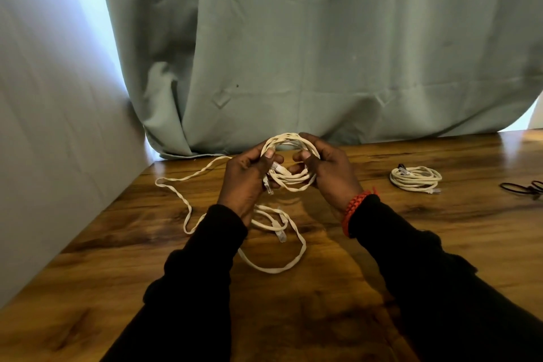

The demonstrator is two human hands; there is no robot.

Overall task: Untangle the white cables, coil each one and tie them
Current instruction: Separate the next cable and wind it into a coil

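Both hands are holding a coil of white cable [289, 156] above the surface [411, 244], the left hand [249, 176] gripping its left side and the right hand [326, 167] its right. Loose cable [188, 209] is trailing below the left hand, and a finished coil [415, 178] is lying well apart to the right.

The counter [411, 244] is warm brown wood with dark, streaky grain. Behind the counter hangs a pale grey-green curtain [323, 38]; the wall [44, 97] left of the counter is plain light grey. The cables [289, 179] are cream-white, as is the coiled bundle [415, 178]. The sleeves [411, 273] are black, the bracelet [354, 209] orange-red, the ties [523, 186] dark.
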